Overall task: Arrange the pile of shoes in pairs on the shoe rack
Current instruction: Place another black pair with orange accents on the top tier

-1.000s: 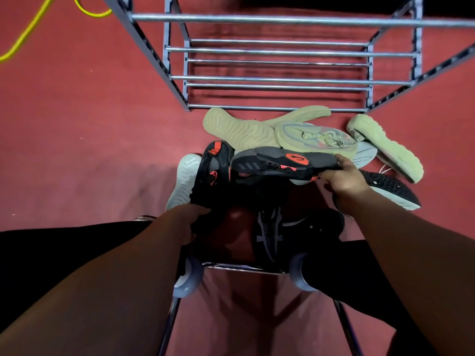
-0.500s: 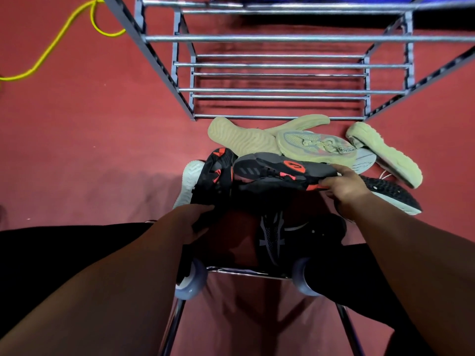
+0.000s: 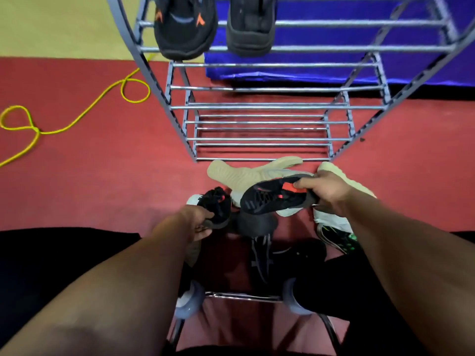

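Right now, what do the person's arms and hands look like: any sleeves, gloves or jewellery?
Both forearms are bare to the frame edge, with no sleeves in view. The left hand and right hand wear no gloves, and no watch, ring or band is visible.

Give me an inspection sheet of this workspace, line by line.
Surface: red floor.
Job's things: shoe rack with two dark shoes on its top shelf; lower shelves bare; beige shoes and others piled in front.
Clutter: nothing seen.
Grippers: left hand grips a black-and-red shoe; right hand grips its match.
Cables: yellow cord looped on the floor, left of the rack.
Surroundings: blue sheet behind the rack.
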